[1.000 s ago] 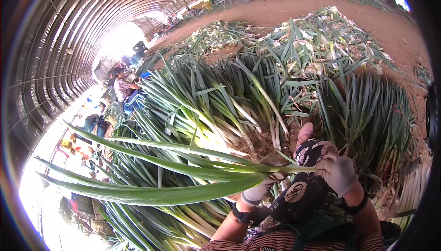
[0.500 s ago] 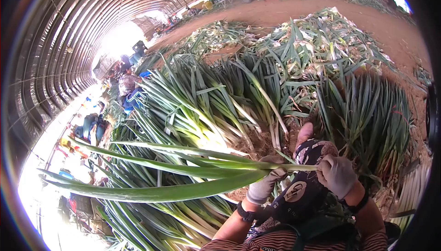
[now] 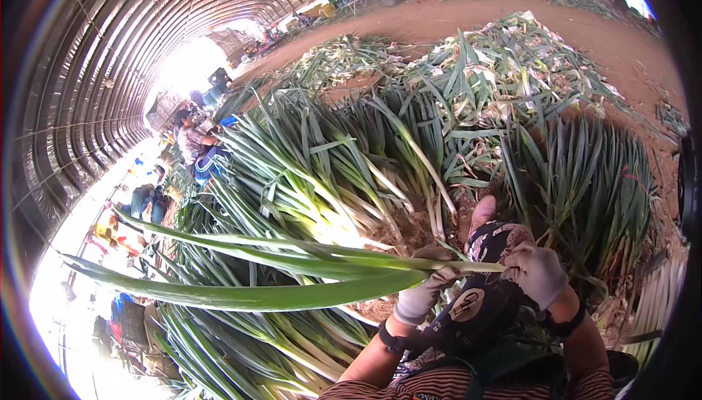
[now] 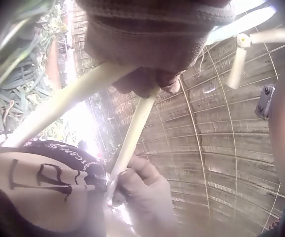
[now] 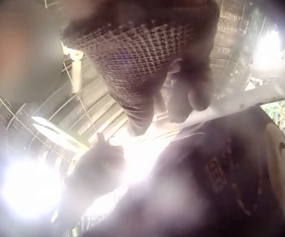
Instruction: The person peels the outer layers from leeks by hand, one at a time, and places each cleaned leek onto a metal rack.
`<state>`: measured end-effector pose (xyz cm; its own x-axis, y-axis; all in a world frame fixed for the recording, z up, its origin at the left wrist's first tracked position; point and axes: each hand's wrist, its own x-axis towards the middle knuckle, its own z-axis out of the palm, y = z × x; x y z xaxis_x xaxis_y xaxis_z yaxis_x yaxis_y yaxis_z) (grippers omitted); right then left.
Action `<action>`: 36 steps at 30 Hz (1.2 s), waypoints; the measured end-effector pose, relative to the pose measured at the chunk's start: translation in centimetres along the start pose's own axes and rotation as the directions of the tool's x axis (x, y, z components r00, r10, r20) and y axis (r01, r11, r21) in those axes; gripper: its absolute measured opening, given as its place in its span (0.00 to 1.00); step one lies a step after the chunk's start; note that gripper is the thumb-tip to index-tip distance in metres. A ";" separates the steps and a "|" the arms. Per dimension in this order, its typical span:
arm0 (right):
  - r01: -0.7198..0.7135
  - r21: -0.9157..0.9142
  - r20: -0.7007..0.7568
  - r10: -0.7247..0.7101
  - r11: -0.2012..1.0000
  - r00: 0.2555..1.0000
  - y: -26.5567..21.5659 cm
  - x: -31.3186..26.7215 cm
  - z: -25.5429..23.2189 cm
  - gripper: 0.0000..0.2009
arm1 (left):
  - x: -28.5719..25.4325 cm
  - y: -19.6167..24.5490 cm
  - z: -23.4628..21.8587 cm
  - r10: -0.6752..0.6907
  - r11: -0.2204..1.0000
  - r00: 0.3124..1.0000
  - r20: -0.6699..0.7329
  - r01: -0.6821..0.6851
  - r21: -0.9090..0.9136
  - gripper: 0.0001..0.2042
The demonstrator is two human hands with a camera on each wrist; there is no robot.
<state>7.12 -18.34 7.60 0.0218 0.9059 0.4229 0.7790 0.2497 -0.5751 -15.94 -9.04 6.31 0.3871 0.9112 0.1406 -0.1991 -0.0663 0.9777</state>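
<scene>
A long green onion [image 3: 292, 296] lies crosswise before me in the head view, its leaves fanning left and its pale stalk pointing right. My gloved left hand [image 3: 423, 299] grips it where the leaves meet the stalk. At the pale end, my gloved right hand [image 3: 540, 276] pinches the stalk between thumb and fingers. Seen from the left wrist, a thin pale length [image 4: 135, 128] runs from the left hand down to the right hand [image 4: 145, 192], while a thicker pale stalk [image 4: 58, 108] slants to the lower left. Glare washes out part of the right wrist view.
Rows of green onions [image 3: 322, 159] lie ahead and to the left, roots toward me. An upright bundle [image 3: 585, 188] stands at right, near pale stalks [image 3: 654, 312]. Behind is a heap of leaf trimmings [image 3: 504, 71]. Another person [image 3: 194, 140] sits at far left.
The onion's leaves have swung slightly upward in the head view. Both hands keep their hold with little shift. The person at far left has changed posture.
</scene>
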 end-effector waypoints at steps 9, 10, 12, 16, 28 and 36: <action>0.062 -0.122 0.065 -0.054 0.991 0.996 -0.9 0.7 -1.0 0.10 | 0.7 0.3 -1.4 0.018 0.999 0.975 0.221 -0.008 -0.045 0.21; 0.076 -0.134 0.073 -0.067 0.988 0.995 -0.9 0.8 -1.0 0.09 | 0.5 0.1 -1.3 0.008 0.997 0.985 0.175 0.005 -0.072 0.20; 0.106 -0.156 0.088 -0.093 0.982 0.992 -0.8 0.9 -1.0 0.09 | 0.2 -0.2 -0.8 -0.015 0.991 0.997 0.082 0.025 -0.129 0.20; 0.179 -0.435 0.166 -0.117 0.882 0.979 -1.0 0.2 -0.2 0.09 | 0.0 0.9 0.0 -0.103 0.977 0.995 -0.019 0.097 -0.192 0.16; 0.162 -0.493 0.011 -0.181 0.855 0.984 0.1 -0.9 0.1 0.07 | 0.2 0.0 1.9 -0.086 0.994 0.969 -0.233 0.067 -0.089 0.08; 0.136 -0.352 -0.080 -0.174 0.926 0.981 -2.0 -0.8 0.4 0.08 | 0.2 -1.3 1.6 -0.124 0.986 0.930 -0.345 0.076 -0.150 0.02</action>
<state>5.31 -19.47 8.17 -0.0640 0.8181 0.5714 0.9449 0.2338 -0.2289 -14.20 -9.37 5.35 0.0739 0.9963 -0.0442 -0.3019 0.0646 0.9511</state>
